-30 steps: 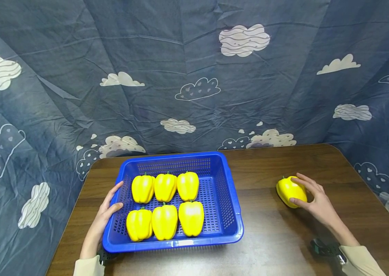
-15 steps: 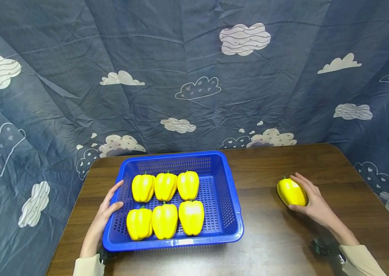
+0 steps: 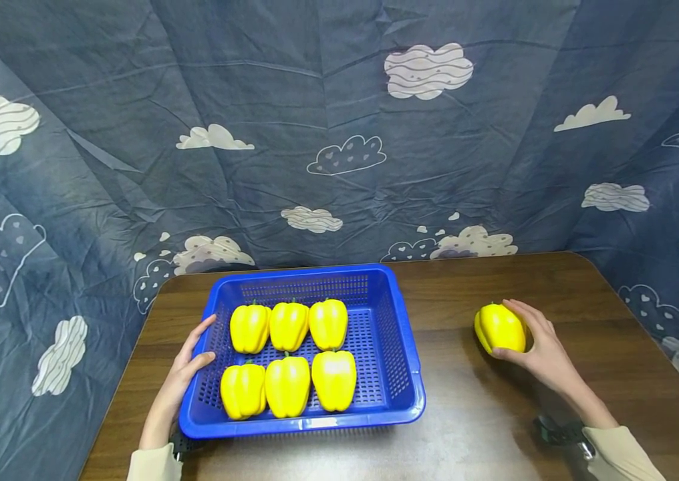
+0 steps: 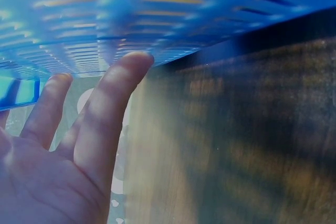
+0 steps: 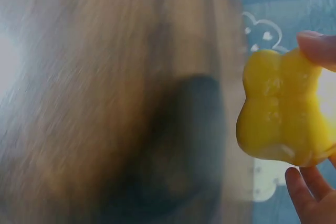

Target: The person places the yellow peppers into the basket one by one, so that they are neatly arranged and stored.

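A yellow bell pepper is held by my right hand on the right side of the table. Thumb and fingers lie on opposite sides of it. The right wrist view shows the pepper up close, with the thumb on one side and fingertips below; part of that hand is cut off. On the left, my left hand grips the left rim of a blue plastic basket. Several yellow bell peppers stand in two rows inside. Fingers lie against the basket's slotted outer wall in the left wrist view.
The brown wooden table bears the basket left of centre. Wood surface lies between basket and right hand. A blue curtain with cloud prints hangs behind and along both sides.
My right hand has closed more firmly round the yellow bell pepper and moved it slightly left. The left hand and the basket stay where they were.
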Demonstrator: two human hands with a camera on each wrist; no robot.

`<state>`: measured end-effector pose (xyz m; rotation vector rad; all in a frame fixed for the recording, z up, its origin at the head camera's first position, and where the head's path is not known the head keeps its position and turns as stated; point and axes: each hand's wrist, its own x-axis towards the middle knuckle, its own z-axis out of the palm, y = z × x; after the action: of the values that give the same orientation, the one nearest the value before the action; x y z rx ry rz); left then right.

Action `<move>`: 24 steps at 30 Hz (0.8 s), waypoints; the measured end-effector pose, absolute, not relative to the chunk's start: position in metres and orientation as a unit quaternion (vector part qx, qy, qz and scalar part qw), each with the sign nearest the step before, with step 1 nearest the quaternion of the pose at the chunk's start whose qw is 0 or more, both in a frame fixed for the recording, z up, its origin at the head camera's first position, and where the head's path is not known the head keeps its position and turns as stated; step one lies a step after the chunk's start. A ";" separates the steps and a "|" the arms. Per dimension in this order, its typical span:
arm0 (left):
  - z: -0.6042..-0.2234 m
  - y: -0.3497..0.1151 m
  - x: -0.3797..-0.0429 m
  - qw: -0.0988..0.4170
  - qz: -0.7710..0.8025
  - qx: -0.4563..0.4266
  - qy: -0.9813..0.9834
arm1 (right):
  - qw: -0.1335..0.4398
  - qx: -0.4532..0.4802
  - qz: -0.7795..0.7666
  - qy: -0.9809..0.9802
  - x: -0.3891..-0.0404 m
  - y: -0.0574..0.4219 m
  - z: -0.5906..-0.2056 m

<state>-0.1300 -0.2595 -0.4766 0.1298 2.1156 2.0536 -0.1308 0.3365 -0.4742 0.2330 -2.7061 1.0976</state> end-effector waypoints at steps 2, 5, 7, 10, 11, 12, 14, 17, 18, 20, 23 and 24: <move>-0.477 -0.260 -0.130 0.097 0.692 0.044 0.714 | 0.110 0.086 0.381 -0.914 -0.131 0.331 -0.469; -0.477 -0.260 -0.130 0.095 0.692 0.045 0.714 | 0.112 0.095 0.392 -0.908 -0.132 0.322 -0.462; -0.478 -0.260 -0.130 0.093 0.692 0.048 0.715 | 0.113 0.096 0.396 -0.906 -0.133 0.316 -0.458; -0.478 -0.260 -0.130 0.089 0.693 0.052 0.713 | 0.116 0.100 0.398 -0.904 -0.134 0.308 -0.452; -0.478 -0.260 -0.130 0.089 0.695 0.052 0.712 | 0.118 0.103 0.398 -0.904 -0.135 0.306 -0.451; -0.478 -0.260 -0.130 0.090 0.696 0.054 0.711 | 0.121 0.106 0.397 -0.904 -0.135 0.303 -0.449; -0.478 -0.260 -0.130 0.089 0.697 0.056 0.709 | 0.125 0.113 0.397 -0.902 -0.136 0.299 -0.447; -0.478 -0.260 -0.130 0.088 0.698 0.058 0.708 | 0.132 0.125 0.403 -0.897 -0.137 0.293 -0.443; -0.478 -0.260 -0.131 0.087 0.698 0.059 0.708 | 0.135 0.131 0.407 -0.894 -0.138 0.290 -0.442; -0.478 -0.261 -0.131 0.086 0.699 0.059 0.708 | 0.143 0.143 0.419 -0.885 -0.139 0.286 -0.440; -0.478 -0.261 -0.131 0.085 0.701 0.061 0.705 | 0.152 0.160 0.429 -0.876 -0.140 0.278 -0.435; -0.478 -0.261 -0.131 0.085 0.702 0.062 0.705 | 0.154 0.165 0.431 -0.874 -0.140 0.276 -0.434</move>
<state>-0.1312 -0.2606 -0.4783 0.1850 2.1022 2.0928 -0.1403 0.2756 -0.4336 0.4720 -2.5052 1.2341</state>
